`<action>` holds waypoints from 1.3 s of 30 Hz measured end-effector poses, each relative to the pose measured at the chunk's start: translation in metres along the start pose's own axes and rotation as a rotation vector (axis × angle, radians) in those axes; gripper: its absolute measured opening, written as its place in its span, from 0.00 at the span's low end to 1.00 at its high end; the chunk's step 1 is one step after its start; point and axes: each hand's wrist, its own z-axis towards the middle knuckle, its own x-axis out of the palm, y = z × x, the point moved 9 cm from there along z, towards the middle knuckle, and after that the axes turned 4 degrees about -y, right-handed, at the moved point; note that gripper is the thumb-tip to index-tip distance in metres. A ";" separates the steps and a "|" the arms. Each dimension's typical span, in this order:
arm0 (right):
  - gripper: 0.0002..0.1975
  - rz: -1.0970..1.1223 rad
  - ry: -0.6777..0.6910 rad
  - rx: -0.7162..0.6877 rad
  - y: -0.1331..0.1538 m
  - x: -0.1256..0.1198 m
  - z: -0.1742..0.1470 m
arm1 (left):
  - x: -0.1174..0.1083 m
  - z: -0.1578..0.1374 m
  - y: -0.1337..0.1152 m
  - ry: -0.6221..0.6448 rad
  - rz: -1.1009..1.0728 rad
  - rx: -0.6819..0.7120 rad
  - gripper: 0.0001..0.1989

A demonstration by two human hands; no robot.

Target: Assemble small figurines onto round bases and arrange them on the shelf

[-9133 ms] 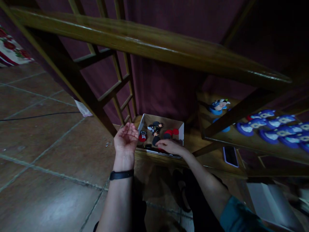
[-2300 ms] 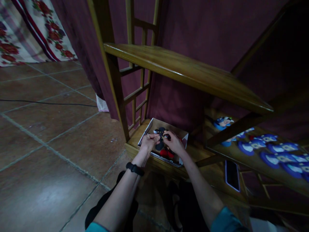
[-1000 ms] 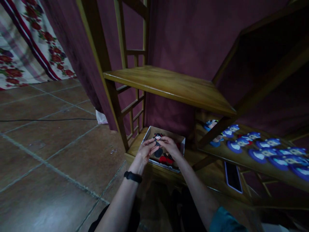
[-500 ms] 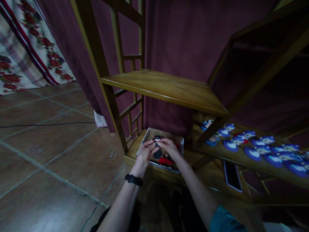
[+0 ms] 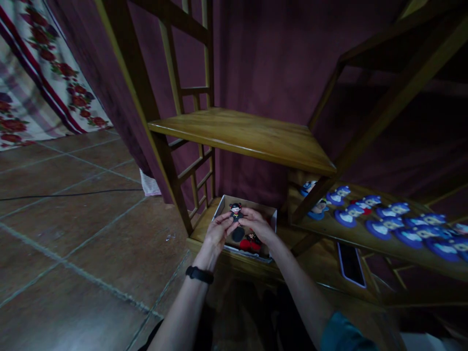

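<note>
Between the fingertips of my left hand (image 5: pixel 218 230) and my right hand (image 5: pixel 256 224) is a small doll figurine (image 5: pixel 236 212) with black hair, red hair ornaments and dark clothes. Both hands pinch it from the sides, over an open cardboard box (image 5: pixel 273 220) on the low shelf. Inside the box, below my fingers, lies a red and black figurine (image 5: pixel 251 243). A dark round piece (image 5: pixel 238 234) shows just under the held figurine; I cannot tell whether it is joined to it.
Several blue and white figurines (image 5: pixel 349 214) stand on a wooden shelf to the right. A phone (image 5: pixel 351 264) lies below them. Above the box juts a wooden shelf board (image 5: pixel 241 134). A black cable (image 5: pixel 73 193) crosses the tiled floor at left.
The figurine in my fingers has come up slightly, and more of its dark body shows between both hands. The whole view has shifted a little.
</note>
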 end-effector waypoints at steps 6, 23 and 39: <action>0.20 0.011 -0.013 0.021 -0.002 -0.003 0.000 | 0.005 -0.001 0.000 0.069 0.016 -0.018 0.13; 0.21 0.019 0.118 0.017 0.004 -0.004 -0.006 | 0.028 -0.018 -0.022 0.097 0.518 0.313 0.23; 0.19 0.047 0.073 0.161 -0.026 -0.012 -0.011 | 0.035 -0.050 -0.032 0.155 0.762 0.563 0.22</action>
